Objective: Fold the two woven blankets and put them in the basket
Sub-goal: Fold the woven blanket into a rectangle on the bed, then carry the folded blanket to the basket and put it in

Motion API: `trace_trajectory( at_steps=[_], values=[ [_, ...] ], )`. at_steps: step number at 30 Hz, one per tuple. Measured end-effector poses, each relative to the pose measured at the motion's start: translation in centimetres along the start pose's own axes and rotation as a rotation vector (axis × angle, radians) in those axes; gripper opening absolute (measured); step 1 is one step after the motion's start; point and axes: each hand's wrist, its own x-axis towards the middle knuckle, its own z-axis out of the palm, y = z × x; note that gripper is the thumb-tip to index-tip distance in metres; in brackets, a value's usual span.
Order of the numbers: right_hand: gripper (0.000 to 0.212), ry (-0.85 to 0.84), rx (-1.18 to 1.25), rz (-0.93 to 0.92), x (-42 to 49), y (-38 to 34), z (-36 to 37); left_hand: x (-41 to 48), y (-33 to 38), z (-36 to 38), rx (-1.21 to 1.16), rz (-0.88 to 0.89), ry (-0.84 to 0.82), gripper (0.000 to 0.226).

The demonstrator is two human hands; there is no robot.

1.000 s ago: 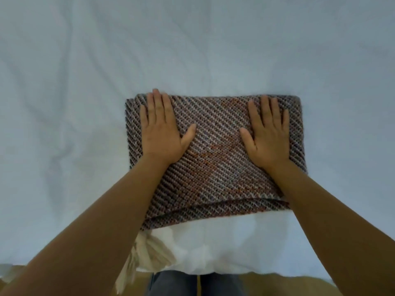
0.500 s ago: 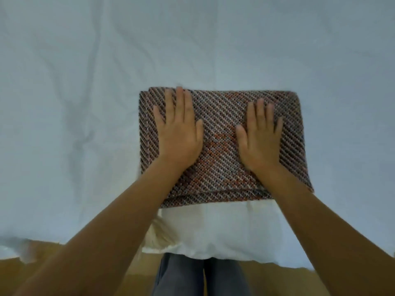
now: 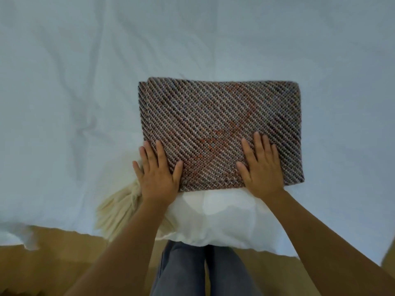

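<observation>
While my left hand (image 3: 157, 177) and right hand (image 3: 262, 168) lie flat, fingers straight, on the blanket (image 3: 218, 116) mid-frame, I'd scoop under both lower corners evenly, keeping folds stacked.

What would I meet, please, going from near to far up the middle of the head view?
Grey trouser legs → white cloth → folded woven blanket → pale sheet.

no readable text, labels or numbers anywhere.
</observation>
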Motion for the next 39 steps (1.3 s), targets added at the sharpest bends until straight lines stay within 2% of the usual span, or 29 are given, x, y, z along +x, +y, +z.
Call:
trace_trajectory(
  at_steps=[3, 6, 8, 10, 11, 13, 15, 17, 19, 23, 26, 30, 34, 39],
  values=[
    [0.062, -0.04, 0.011, 0.087, 0.0, -0.3, -0.4, 0.5, -0.3, -0.2, -0.034, 0.004, -0.038, 0.086],
    [0.067, -0.107, 0.07, 0.081, 0.9, -1.0, -1.7, 0.9, -0.2, -0.8, -0.113, 0.029, -0.062, 0.089],
    [0.065, -0.017, 0.217, 0.097, 1.6, -0.5, -3.1, 1.5, 0.0, -1.8, -0.254, -0.009, -0.042, 0.097],
    [0.066, 0.175, 0.374, 0.251, 2.7, 0.7, -4.5, 3.2, 0.2, -3.4, -0.507, -0.101, -0.013, 0.111],
    [0.073, 0.214, 0.467, 0.372, 3.3, 1.2, -5.2, 4.3, 0.4, -4.3, -0.645, -0.163, -0.022, 0.119],
    [0.094, 0.145, 0.637, 0.59, 4.8, 2.0, -5.9, 6.2, 1.3, -5.6, -0.834, -0.3, -0.083, 0.135],
    [0.108, 0.016, 0.77, 0.708, 6.2, 2.2, -6.2, 7.8, 2.7, -6.6, -0.926, -0.443, -0.151, 0.141],
    [0.103, -0.035, 0.878, 0.773, 6.9, 2.8, -6.4, 8.8, 3.8, -7.3, -0.96, -0.546, -0.195, 0.137],
    [0.089, -0.08, 1.007, 0.85, 6.8, 3.9, -6.8, 9.7, 4.1, -8.0, -0.97, -0.577, -0.203, 0.127],
    [0.066, -0.253, 1.268, 0.898, 5.6, 5.7, -7.9, 9.7, 4.7, -8.9, -1.082, -0.614, -0.227, 0.093],
    [0.058, -0.246, 1.297, 0.85, 4.3, 5.9, -9.2, 8.4, 6.2, -9.7, -1.136, -0.554, -0.267, 0.071],
    [0.057, -0.08, 1.246, 0.839, -0.8, 7.2, -11.0, 5.0, 9.1, -11.2, -1.179, -0.432, -0.431, 0.049],
    [0.048, 0.093, 1.3, 0.91, -10.5, 9.6, -13.4, -0.5, 13.9, -11.6, -1.124, -0.31, -0.608, 0.058],
    [0.024, 0.347, 1.36, 1.067, -26.6, 13.1, -16.0, -10.2, 21.9, -10.1, -0.984, -0.105, -0.799, 0.063]
  ],
)
